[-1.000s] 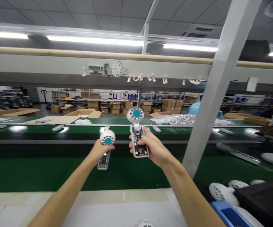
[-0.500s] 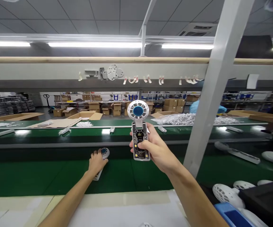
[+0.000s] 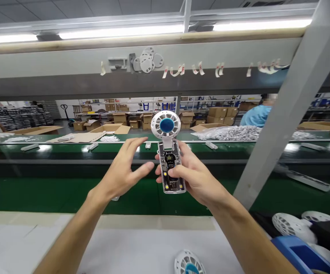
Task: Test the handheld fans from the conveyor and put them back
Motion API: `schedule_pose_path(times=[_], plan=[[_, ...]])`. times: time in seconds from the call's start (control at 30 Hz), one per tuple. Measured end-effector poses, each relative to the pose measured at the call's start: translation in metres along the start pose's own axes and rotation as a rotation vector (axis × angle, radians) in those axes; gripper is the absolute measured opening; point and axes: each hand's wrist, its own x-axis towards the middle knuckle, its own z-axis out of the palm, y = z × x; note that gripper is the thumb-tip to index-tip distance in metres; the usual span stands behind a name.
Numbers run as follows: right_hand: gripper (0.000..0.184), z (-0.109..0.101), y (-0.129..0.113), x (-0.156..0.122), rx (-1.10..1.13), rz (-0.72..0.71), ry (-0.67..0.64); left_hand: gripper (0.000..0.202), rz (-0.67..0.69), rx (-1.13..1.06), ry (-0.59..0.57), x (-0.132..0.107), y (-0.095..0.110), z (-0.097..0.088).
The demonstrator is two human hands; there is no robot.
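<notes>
My right hand (image 3: 195, 173) grips a handheld fan (image 3: 165, 125) upright, its thumb on the front of the dark circuit-board handle. The fan has a round white grille with a blue centre, and a small display glows on the handle. To the left of it, my left hand (image 3: 122, 169) is open, thumb and fingers spread, apart from the fan and holding nothing. Below that hand a bit of a white piece (image 3: 115, 198) shows on the green belt, mostly hidden. Another fan head (image 3: 190, 262) with a blue centre lies on the white worktop at the bottom edge.
A grey post (image 3: 282, 102) slants up on the right. White fan parts (image 3: 292, 227) and a blue bin (image 3: 299, 253) sit at the lower right. White handle pieces (image 3: 30, 147) lie along the far green belt (image 3: 119, 149). A person in blue (image 3: 255, 115) is beyond it.
My left hand has let go of the fan on the belt and come up and right towards the held fan. The view has tilted down, bringing the worktop fan head further in.
</notes>
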Motion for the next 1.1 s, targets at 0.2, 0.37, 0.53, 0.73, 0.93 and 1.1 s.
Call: schedule_pose_path(times=[0.2, 0.37, 0.53, 0.73, 0.93, 1.1], plan=[[0.079, 0.009, 0.002, -0.002, 0.015, 0.021, -0.056, 0.104, 0.208, -0.001, -0.123, -0.01, 0.024, -0.01], [0.088, 0.01, 0.006, -0.003, 0.024, 0.028, -0.107, 0.117, 0.163, 0.064, -0.241, -0.012, 0.029, -0.004], [0.099, 0.01, 0.01, -0.003, -0.015, -0.004, -0.136, 0.117, 0.085, 0.02, -0.285, -0.012, 0.03, -0.002], [0.089, 0.011, 0.013, -0.001, -0.027, -0.016, -0.124, 0.117, 0.071, 0.004, -0.298, -0.012, 0.028, -0.003], [0.084, 0.01, 0.019, 0.004, 0.005, 0.025, -0.104, 0.117, 0.085, 0.025, -0.303, -0.011, 0.021, -0.001], [0.081, 0.008, 0.022, 0.006, 0.026, 0.049, -0.092, 0.118, 0.084, 0.057, -0.313, -0.009, 0.018, -0.001]])
